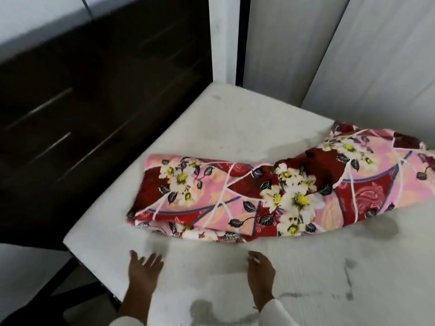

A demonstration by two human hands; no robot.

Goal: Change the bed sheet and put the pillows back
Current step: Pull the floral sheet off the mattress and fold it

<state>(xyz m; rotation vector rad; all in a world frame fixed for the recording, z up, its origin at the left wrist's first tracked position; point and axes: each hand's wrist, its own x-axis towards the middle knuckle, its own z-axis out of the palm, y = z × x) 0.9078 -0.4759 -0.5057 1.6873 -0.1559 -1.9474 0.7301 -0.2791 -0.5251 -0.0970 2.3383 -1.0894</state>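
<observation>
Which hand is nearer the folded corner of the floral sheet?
Left. The left hand reaches just below the floral sheet at its folded corner; the right hand sits further along, below the sheet's middle, on the bare mattress.

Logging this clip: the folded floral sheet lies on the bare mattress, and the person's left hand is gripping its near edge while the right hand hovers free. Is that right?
Not quite. In the head view the left hand grips nothing: its fingers are spread just short of the floral sheet, apart from it. The sheet does lie folded on the bare mattress, and the right hand hovers free.
</observation>
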